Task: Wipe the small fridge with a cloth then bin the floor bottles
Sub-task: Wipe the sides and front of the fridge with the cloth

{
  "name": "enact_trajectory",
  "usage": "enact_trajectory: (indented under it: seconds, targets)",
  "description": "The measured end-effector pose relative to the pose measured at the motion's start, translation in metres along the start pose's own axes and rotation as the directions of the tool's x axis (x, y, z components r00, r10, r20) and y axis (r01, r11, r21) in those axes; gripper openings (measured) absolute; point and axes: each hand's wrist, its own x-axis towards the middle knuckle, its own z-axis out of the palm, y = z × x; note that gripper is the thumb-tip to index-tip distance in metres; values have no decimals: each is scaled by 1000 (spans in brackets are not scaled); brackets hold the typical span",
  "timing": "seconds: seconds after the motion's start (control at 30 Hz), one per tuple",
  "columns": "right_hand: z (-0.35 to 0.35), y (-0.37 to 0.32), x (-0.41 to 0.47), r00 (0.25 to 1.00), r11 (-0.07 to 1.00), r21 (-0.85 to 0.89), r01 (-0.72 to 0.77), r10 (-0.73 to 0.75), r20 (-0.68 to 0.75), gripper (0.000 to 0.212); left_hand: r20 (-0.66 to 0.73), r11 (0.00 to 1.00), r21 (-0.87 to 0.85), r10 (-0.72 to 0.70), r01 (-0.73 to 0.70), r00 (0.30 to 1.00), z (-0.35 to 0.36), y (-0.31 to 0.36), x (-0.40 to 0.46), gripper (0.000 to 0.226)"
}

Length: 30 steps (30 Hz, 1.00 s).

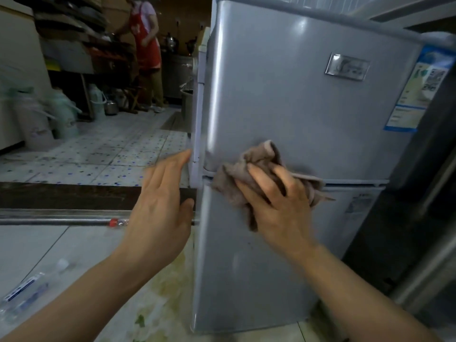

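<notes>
Grey fridge [283,99]: right hand [276,206] grips 1 cloth [249,169], left hand [160,208] straight-fingered beside it; 2 floor bottles [29,290].

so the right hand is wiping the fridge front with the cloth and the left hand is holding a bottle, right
Not quite. In the head view the left hand holds nothing; it is open, fingers straight, by the fridge's left edge. A bottle lies on the floor. The right hand does press the cloth to the fridge front.
</notes>
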Motion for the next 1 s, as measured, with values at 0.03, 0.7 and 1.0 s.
enact_trajectory:
  seconds: [0.03,0.7,1.0]
  targets:
    - [-3,15,-12,999,999,-15,-32,32,-11,46,-1,1000,-1,16,-16,1000,4,3,2,81]
    - [-8,67,-62,976,973,89,-215,217,-16,47,-81,988,148,53,-40,995,46,5,9,78]
    - [-15,125,-77,674,650,249,-718,738,21,55,-164,987,62,160,-152,973,61,-25,6,70]
